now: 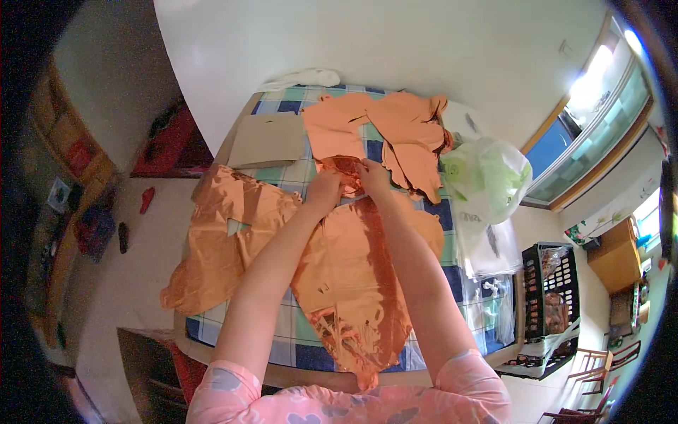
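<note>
A large, shiny rose-gold foil piece (346, 254), which looks like a flat foil balloon, lies down the middle of the table and narrows to a tail over the near edge. At its far end, my left hand (325, 192) and my right hand (374, 178) are close together with fingers closed on a gathered, darker part of the foil. The exact grip of the fingertips is partly hidden. More crumpled rose-gold foil (212, 261) spreads to the left of my left forearm. Beyond my hands lie several flat rose-gold foil pieces (406, 113), overlapping one another.
A plaid cloth (289, 321) covers the table. A flat tan cardboard piece (267, 141) lies at the back left. On the right are a white-green plastic bag (487, 177) and clear plastic sleeves (487, 251). A black crate (551, 293) stands beyond the table's right edge.
</note>
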A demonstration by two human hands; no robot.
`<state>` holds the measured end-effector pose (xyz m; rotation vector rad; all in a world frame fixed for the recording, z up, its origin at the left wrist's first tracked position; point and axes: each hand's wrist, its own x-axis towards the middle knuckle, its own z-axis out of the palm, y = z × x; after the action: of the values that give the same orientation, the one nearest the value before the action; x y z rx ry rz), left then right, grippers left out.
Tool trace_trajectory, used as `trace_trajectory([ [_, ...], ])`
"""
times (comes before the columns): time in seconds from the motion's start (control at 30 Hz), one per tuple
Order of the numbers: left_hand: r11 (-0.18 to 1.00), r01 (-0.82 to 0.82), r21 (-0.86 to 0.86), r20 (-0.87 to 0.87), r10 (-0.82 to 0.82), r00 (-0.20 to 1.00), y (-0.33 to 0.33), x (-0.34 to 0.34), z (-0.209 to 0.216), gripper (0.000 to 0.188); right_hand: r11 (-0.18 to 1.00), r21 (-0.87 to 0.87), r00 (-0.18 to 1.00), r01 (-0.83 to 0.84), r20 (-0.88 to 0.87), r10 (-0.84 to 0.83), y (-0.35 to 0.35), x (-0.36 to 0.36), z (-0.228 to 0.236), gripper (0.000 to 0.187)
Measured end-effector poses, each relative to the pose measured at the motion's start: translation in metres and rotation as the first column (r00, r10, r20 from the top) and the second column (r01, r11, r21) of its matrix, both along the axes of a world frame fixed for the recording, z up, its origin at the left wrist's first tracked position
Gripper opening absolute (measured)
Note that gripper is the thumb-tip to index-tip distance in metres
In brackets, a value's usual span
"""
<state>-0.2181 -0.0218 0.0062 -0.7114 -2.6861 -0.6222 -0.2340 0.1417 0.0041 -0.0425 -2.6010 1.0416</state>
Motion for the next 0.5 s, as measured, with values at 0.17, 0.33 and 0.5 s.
trace_trajectory([
  [0.17, 0.952, 0.145, -0.271, -0.181, -0.199, 0.963, -0.003, -0.004, -0.004, 0.011, 0.999, 0.042, 0.997, 0.026, -0.073, -0.022, -0.006, -0.004, -0.002, 0.025],
  [0.33, 0.982, -0.080, 0.174, 0.172, 0.050, 0.984, 0.002, -0.016, 0.003, 0.014, 0.996, 0.081, 0.998, -0.023, -0.062, 0.028, -0.006, -0.002, -0.001, 0.025],
  [0.5, 0.913, -0.128, 0.387, 0.205, 0.050, 0.977, 0.001, -0.023, 0.004, 0.014, 0.996, 0.084, 0.999, -0.005, -0.050, 0.009, -0.004, -0.005, -0.001, 0.022],
])
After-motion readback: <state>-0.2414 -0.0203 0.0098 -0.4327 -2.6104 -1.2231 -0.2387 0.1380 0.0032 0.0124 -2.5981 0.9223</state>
